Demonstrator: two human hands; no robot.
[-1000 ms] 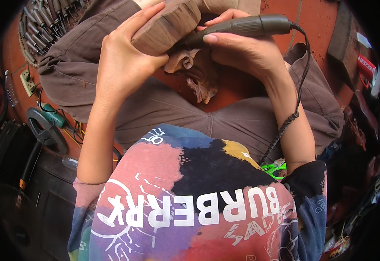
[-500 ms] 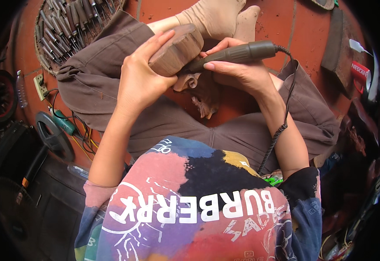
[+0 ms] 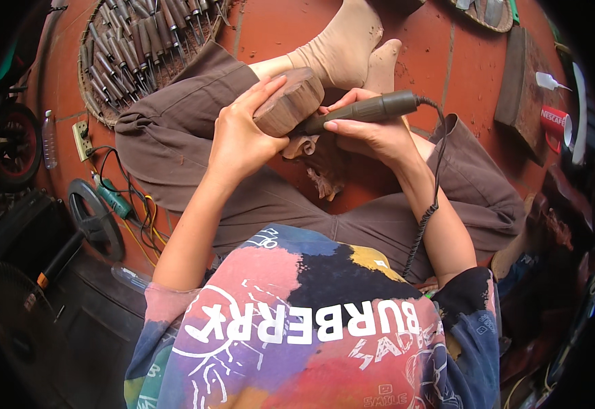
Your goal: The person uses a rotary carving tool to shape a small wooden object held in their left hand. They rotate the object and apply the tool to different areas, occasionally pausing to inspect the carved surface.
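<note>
My left hand [image 3: 239,143] grips a carved piece of brown wood [image 3: 291,102] by its thick, smooth-sided block end. Curled, jagged carving [image 3: 325,183] shows on its lower part, above my lap. In my right hand [image 3: 379,140] is a dark green rotary-tool handpiece [image 3: 372,109], held like a pen between thumb and fingers. Its tip points left at the wood just under the block, but the bit itself is hidden. From its rear end a coiled black cord [image 3: 425,218] runs down past my right forearm.
A round basket [image 3: 87,88] full of wood-handled chisels [image 3: 134,44] stands at the far left. Along the left lie a power socket [image 3: 81,141], cables and a plastic bottle [image 3: 50,140]. On the right are a dark wooden block [image 3: 519,95], a red mug [image 3: 553,126] and a white-nozzled bottle [image 3: 548,81].
The whole view has shifted, so more of the far floor and basket shows. Both hands, with the wood and handpiece, sit slightly lower in the picture; their grips look the same.
</note>
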